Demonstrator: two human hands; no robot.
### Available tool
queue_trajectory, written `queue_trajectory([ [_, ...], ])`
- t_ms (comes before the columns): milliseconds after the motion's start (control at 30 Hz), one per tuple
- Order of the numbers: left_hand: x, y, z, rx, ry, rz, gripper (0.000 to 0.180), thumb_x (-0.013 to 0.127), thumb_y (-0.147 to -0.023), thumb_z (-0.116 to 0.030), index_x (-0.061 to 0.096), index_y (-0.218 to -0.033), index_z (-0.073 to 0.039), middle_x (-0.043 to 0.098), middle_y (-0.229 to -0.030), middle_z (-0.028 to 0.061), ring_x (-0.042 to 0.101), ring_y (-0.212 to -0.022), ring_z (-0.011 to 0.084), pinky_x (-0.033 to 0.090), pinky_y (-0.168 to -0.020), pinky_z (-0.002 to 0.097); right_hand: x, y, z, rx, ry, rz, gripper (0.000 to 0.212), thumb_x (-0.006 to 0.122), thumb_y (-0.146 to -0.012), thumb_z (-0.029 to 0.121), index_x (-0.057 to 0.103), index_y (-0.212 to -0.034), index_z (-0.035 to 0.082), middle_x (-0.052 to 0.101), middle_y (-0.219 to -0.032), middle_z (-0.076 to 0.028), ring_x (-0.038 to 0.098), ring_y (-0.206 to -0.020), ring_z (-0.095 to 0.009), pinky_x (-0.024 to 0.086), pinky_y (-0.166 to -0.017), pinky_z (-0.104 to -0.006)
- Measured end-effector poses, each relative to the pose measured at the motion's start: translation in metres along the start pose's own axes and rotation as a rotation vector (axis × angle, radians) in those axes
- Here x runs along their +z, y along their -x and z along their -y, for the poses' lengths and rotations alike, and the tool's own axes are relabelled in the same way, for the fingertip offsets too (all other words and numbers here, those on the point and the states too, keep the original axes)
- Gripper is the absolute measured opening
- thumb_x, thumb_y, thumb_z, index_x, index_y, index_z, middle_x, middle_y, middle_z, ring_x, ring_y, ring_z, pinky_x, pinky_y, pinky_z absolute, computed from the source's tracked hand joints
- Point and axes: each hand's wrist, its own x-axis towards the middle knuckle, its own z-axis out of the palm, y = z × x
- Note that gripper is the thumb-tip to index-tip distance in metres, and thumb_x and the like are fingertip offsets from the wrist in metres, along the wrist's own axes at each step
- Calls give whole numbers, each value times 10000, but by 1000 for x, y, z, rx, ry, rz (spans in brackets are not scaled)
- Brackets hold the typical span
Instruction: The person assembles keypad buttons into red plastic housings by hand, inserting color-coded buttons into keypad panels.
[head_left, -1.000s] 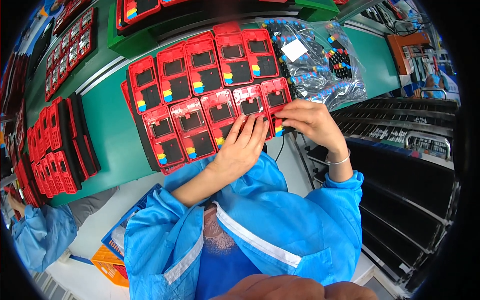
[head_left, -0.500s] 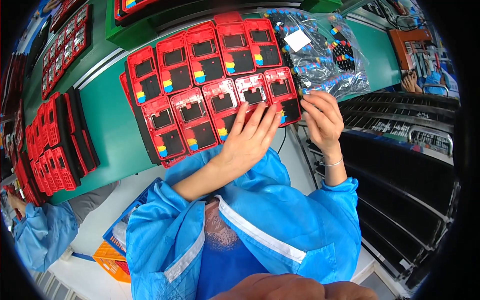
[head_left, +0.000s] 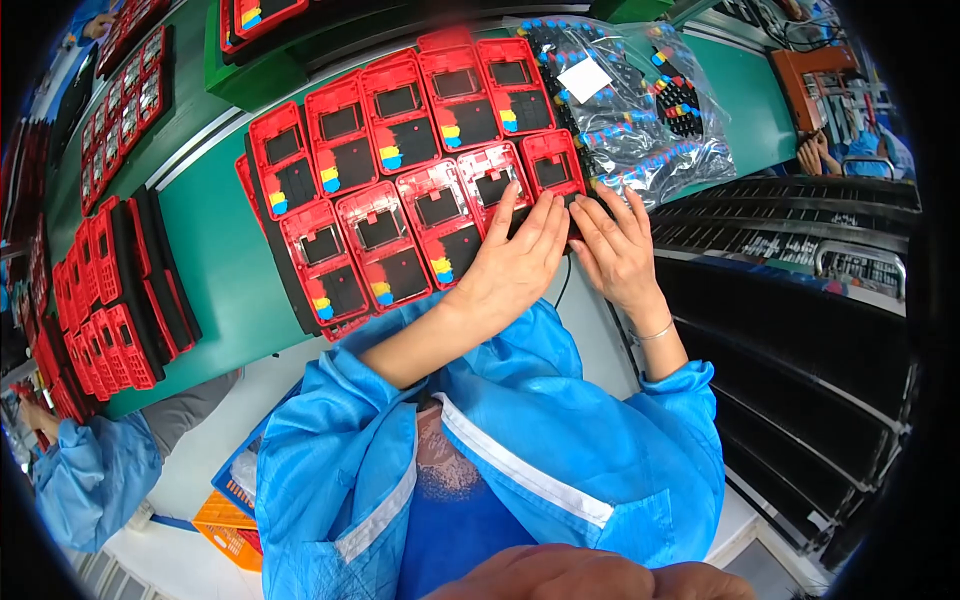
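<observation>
Two rows of red plastic phone housings with window openings lie on a black tray, most with a black keypad bearing blue, yellow and red keys. My left hand rests over the front row's right end, fingers stretched, holding nothing I can see. Beside it my right hand lies over the lower part of the rightmost front housing, fingers extended and fingertips almost meeting the left ones. Under both hands, that housing's keypad area is hidden. A clear plastic bag of black keypads with coloured keys lies just beyond my right hand.
More red housings stand in stacked trays on the green table at left. A green crate is at the back. Black racks line the right. Co-workers' blue sleeves show at the far left and right.
My right hand has moved left and down from the bag's edge onto the rightmost front housing, its fingers now stretched out. My left hand has shifted slightly right, its fingers closer together.
</observation>
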Motion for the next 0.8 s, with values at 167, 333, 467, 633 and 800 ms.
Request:
queue_trajectory([
  [167,0,1,-1,-26,-64,75,554,571,-970,-257,564,-1453,13,513,-1543,170,410,-1499,295,225,-1246,662,7,-2,7,30,-22,1,510,781,-852,182,670,-1323,24,630,-1409,-107,544,-1380,-309,337,-1217,-536],
  [333,4,5,-3,-38,-55,84,549,575,-1004,-305,568,-1449,16,509,-1550,161,395,-1511,288,225,-1247,657,-1,-6,9,-1,-15,36,507,765,-873,215,658,-1329,21,618,-1421,-125,535,-1382,-328,328,-1217,-545],
  [467,-1,9,-1,-44,-23,81,559,584,-984,-295,567,-1456,3,500,-1558,155,380,-1521,282,231,-1245,654,10,-5,7,59,-90,-13,467,749,-904,256,682,-1315,44,626,-1405,-117,486,-1426,-356,274,-1227,-589],
  [633,-5,12,3,-47,0,85,585,586,-934,-254,561,-1466,-11,488,-1562,150,378,-1522,284,235,-1241,657,-4,-6,12,54,-48,26,444,757,-900,275,711,-1284,57,628,-1414,-96,475,-1438,-364,253,-1231,-603],
  [800,-5,14,3,-82,23,72,572,593,-918,-230,575,-1444,-6,497,-1544,147,379,-1515,337,249,-1232,653,-5,-8,21,72,-49,70,502,771,-887,256,679,-1347,77,591,-1481,-77,456,-1458,-347,230,-1242,-611],
])
